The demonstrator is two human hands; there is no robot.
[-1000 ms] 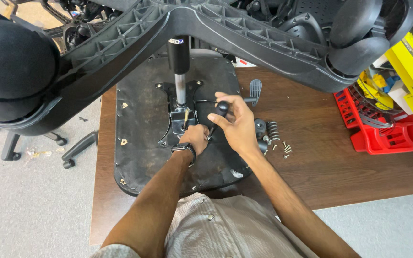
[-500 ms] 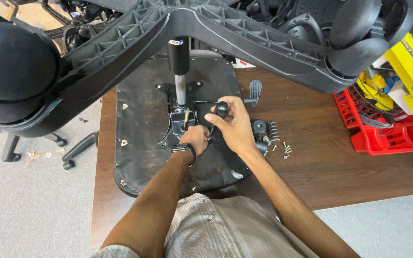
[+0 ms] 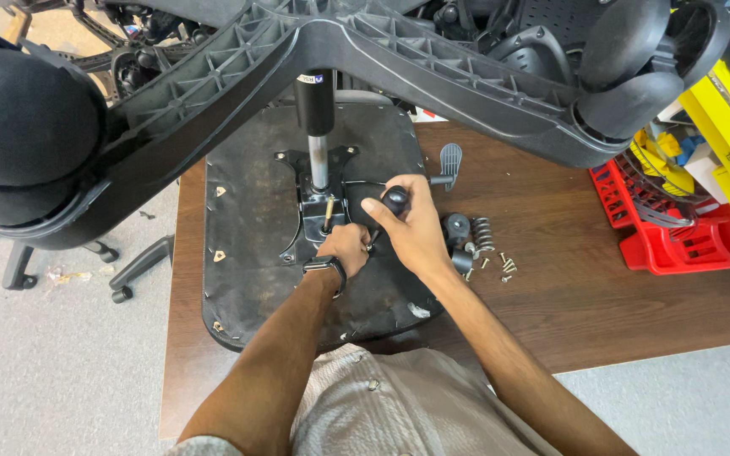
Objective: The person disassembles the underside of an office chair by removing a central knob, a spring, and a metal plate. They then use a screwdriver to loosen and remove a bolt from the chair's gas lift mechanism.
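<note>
Black-knobbed tool (image 3: pixel 394 203) gripped by right hand (image 3: pixel 416 232); left hand (image 3: pixel 345 247) fingers curled on chair mechanism (image 3: pixel 324 221).

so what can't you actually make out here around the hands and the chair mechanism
- Head view: the tool's tip, below the black handle, is hidden by the right hand.
- Head view: whatever the left hand pinches is covered by its own fingers.
- Head view: the screws beside the spring are too small to tell heads.
- Head view: the chair base is cut off by the top edge.
</note>
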